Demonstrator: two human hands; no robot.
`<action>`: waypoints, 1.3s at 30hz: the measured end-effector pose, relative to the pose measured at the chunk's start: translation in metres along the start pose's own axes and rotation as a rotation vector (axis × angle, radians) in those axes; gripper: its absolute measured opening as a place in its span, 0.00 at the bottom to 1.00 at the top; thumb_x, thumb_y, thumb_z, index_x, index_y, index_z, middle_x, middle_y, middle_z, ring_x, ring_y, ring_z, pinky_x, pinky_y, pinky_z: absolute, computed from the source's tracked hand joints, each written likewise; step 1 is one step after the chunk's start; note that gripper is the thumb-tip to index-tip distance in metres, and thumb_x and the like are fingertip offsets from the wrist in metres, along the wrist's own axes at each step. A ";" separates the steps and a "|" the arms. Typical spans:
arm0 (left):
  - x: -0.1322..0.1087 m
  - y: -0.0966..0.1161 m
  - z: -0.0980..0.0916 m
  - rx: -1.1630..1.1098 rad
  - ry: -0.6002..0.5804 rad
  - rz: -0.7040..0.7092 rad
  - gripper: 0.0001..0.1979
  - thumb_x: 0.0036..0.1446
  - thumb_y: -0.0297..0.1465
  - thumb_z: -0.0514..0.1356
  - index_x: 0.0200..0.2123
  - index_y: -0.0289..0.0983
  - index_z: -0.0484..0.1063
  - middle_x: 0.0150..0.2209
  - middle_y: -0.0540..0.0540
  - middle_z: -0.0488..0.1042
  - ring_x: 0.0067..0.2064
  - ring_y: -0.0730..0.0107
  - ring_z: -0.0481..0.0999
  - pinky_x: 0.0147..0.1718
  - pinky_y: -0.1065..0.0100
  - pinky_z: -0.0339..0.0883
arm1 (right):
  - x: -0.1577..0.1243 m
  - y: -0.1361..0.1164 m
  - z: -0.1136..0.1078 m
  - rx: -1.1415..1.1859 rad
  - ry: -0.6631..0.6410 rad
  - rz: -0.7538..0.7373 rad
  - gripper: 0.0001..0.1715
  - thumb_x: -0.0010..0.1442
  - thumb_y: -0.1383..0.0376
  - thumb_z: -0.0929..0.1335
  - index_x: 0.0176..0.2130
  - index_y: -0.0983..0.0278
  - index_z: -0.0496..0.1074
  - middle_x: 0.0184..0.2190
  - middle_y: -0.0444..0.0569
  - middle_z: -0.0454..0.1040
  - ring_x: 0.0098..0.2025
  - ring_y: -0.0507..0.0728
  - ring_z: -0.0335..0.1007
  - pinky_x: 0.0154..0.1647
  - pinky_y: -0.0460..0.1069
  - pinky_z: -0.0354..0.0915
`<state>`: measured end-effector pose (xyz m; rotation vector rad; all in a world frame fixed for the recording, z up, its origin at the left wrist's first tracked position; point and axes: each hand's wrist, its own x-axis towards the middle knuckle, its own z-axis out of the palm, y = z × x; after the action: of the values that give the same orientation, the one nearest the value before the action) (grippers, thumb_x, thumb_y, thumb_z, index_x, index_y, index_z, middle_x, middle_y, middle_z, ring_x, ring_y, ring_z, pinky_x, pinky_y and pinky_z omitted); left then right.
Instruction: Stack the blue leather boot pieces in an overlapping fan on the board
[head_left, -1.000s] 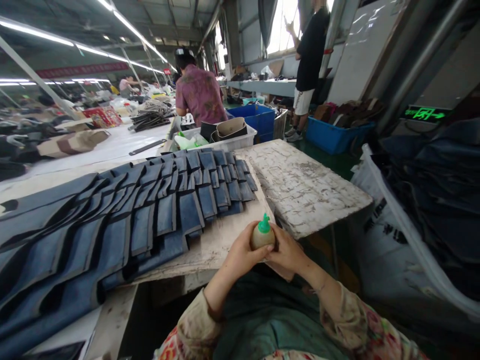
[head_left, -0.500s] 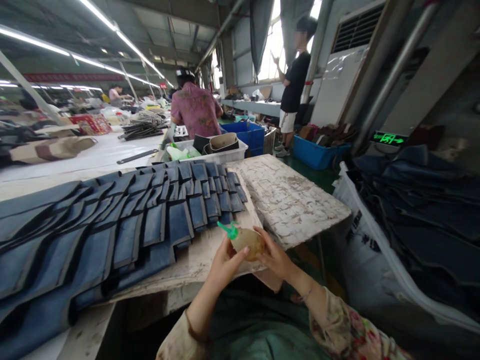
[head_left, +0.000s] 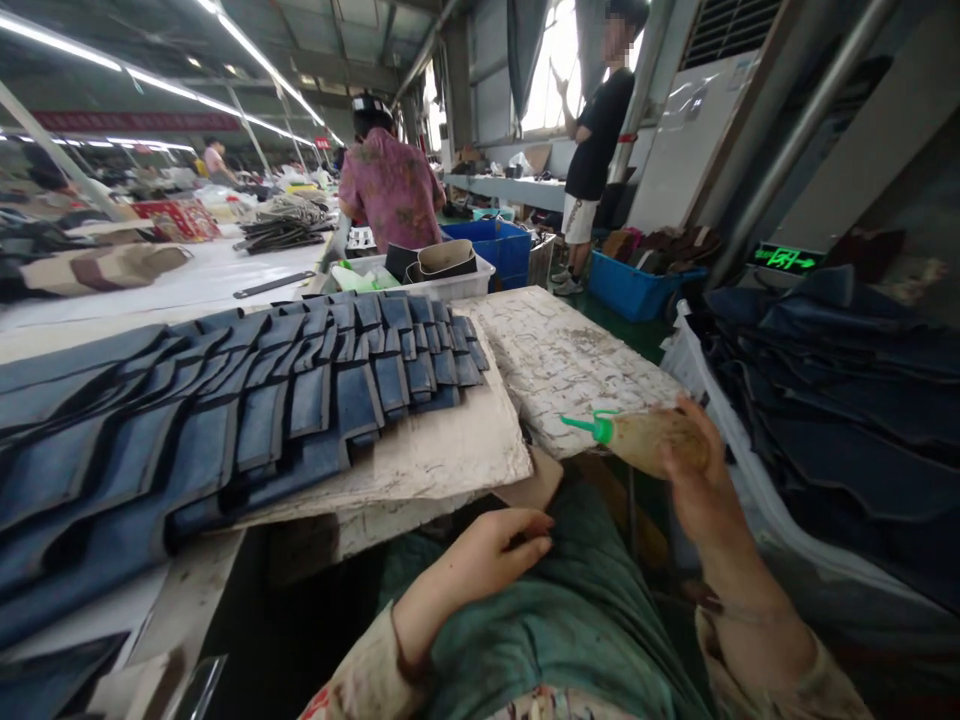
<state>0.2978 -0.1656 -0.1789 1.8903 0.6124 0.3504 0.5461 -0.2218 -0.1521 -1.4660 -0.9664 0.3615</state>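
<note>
My right hand (head_left: 701, 480) grips a squeeze bottle (head_left: 645, 441) with a cloudy yellowish body and a green cap. The bottle lies almost level, its thin green spout pointing left over the rough side board. My left hand (head_left: 495, 550) hovers above my green-covered lap, holding nothing, with the fingers loosely bent and the thumb a little apart. Past it, overlapping rows of blue fabric pieces (head_left: 304, 400) with dark edges cover the worktable (head_left: 450, 445). Under the table's front corner a tan flap (head_left: 536, 485) sticks out near my left fingers.
A glue-stained board (head_left: 562, 350) extends to the right of the fabric. Beside me on the right stands a large white bin (head_left: 694, 350) of dark blue fabric. Ahead are a white crate (head_left: 465, 285), blue bins (head_left: 637, 290), a seated person (head_left: 390, 190) and a standing person (head_left: 592, 140).
The bottle has moved right, from between both hands into my right hand alone. My left hand has let go and dropped toward my lap.
</note>
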 end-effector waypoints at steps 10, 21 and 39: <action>-0.008 -0.048 -0.013 -0.413 0.362 -0.355 0.28 0.51 0.53 0.57 0.39 0.32 0.72 0.33 0.43 0.74 0.30 0.73 0.70 0.24 0.73 0.58 | 0.003 -0.026 -0.028 -0.594 -0.019 -0.381 0.38 0.55 0.47 0.67 0.60 0.55 0.56 0.53 0.57 0.63 0.57 0.73 0.58 0.58 0.68 0.55; 0.005 -0.035 -0.007 -0.710 0.500 -0.383 0.29 0.48 0.51 0.60 0.40 0.29 0.70 0.33 0.43 0.73 0.24 0.77 0.68 0.15 0.76 0.50 | 0.006 -0.001 -0.016 -0.553 -0.028 -0.304 0.42 0.52 0.47 0.69 0.60 0.61 0.58 0.51 0.58 0.67 0.54 0.70 0.63 0.55 0.65 0.61; 0.056 0.009 0.020 0.479 -0.155 0.355 0.13 0.62 0.34 0.50 0.43 0.36 0.71 0.38 0.43 0.76 0.40 0.65 0.74 0.42 0.65 0.65 | 0.012 0.009 -0.016 -0.459 0.068 -0.141 0.42 0.48 0.48 0.70 0.59 0.58 0.61 0.53 0.55 0.68 0.56 0.70 0.63 0.56 0.67 0.60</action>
<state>0.3563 -0.1522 -0.1803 2.4697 0.2636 0.2954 0.5683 -0.2225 -0.1533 -1.7953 -1.1393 -0.0190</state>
